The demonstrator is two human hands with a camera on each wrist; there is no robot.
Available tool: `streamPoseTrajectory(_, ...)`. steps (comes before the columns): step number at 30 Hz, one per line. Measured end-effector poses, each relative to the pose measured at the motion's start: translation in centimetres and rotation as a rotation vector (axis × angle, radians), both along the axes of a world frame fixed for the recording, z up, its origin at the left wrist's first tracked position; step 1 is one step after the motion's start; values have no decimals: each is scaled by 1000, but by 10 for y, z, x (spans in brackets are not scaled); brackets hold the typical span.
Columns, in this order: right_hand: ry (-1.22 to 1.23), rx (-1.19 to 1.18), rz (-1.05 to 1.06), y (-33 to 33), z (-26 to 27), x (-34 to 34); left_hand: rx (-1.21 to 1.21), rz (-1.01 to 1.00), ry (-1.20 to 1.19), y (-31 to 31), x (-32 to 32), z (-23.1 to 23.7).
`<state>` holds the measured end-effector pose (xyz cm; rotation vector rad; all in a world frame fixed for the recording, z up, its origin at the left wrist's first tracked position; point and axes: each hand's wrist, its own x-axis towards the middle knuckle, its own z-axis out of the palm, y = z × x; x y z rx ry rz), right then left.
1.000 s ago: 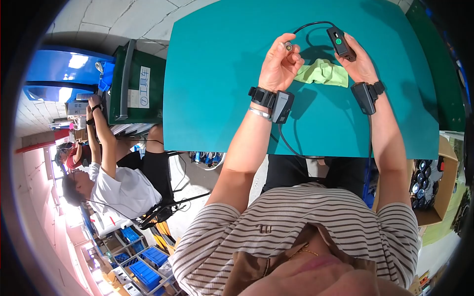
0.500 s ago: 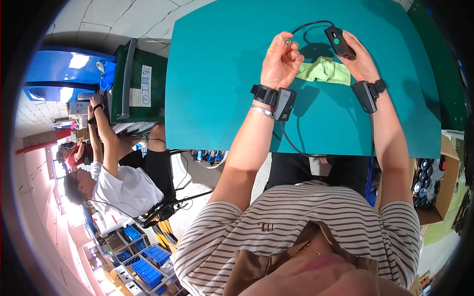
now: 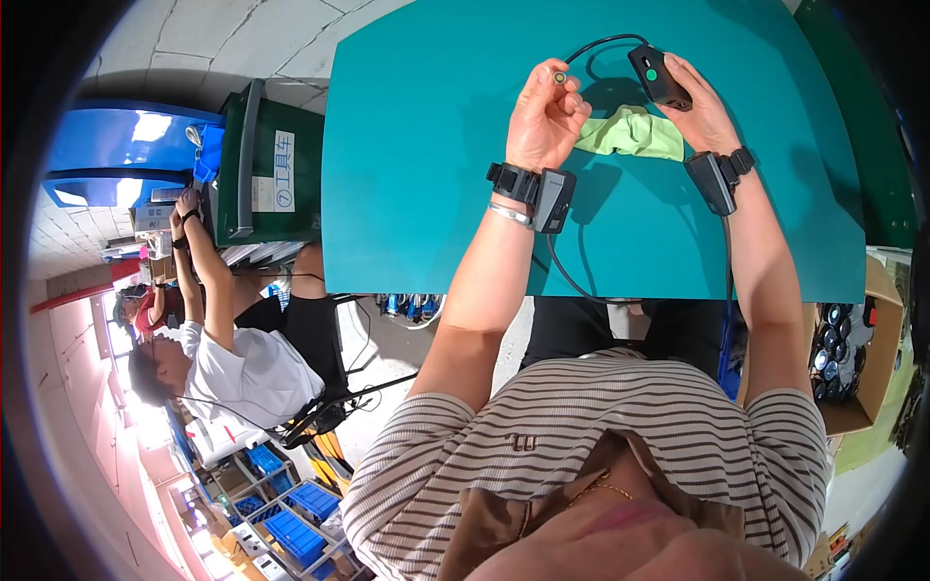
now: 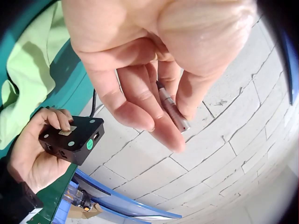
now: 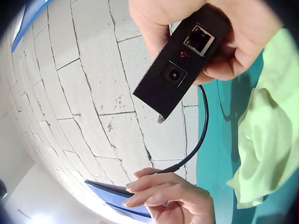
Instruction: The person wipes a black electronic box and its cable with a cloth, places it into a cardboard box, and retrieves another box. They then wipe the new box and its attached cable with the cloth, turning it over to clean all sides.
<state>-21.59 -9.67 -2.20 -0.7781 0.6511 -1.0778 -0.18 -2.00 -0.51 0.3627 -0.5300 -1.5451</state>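
My left hand [image 3: 547, 118] pinches a small metal cylindrical connector [image 4: 174, 112] between thumb and fingers, its round end facing up in the head view. A black cable [image 3: 603, 40] arcs from the connector to a small black box [image 3: 659, 77]. Gripping that box is my right hand [image 3: 704, 116], fingers wrapped round its sides. On one end of the box, a network socket [image 5: 200, 41], a red light or button [image 5: 183, 54] and a round power jack [image 5: 174, 74] show in the right wrist view. Both hands are raised over the green table.
A crumpled light-green cloth [image 3: 632, 134] lies on the green tabletop [image 3: 426, 174] between the hands. Wrist-camera cables hang from both wrists. To the left, a seated person in white [image 3: 257, 378] works beside a dark green cabinet [image 3: 276, 126]. An open carton [image 3: 852, 416] stands at right.
Both hands have moved slightly away from the body and to the left, carrying the connector and the box. The cloth lies as before, and both grips stay the same.
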Motion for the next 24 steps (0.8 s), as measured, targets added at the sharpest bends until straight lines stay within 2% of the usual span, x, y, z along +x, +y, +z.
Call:
streamPoseTrajectory(5, 8, 0, -11, 1, 2, 1, 19, 22, -12, -2, 2, -1)
streamPoseTrajectory(7, 6, 15, -14, 0, 1, 0, 2, 120, -131, -3, 2, 1)
streamPoseTrajectory(14, -1, 25, -32, 3, 7, 2, 35, 287, -153, -5, 9, 2)
streamPoseTrajectory(16, -10, 18, -25, 3, 5, 2, 4, 340, -257, -6, 9, 2)
streamPoseTrajectory(24, -20, 21, -10, -1, 1, -1, -69, 313, -382, -4, 10, 3)
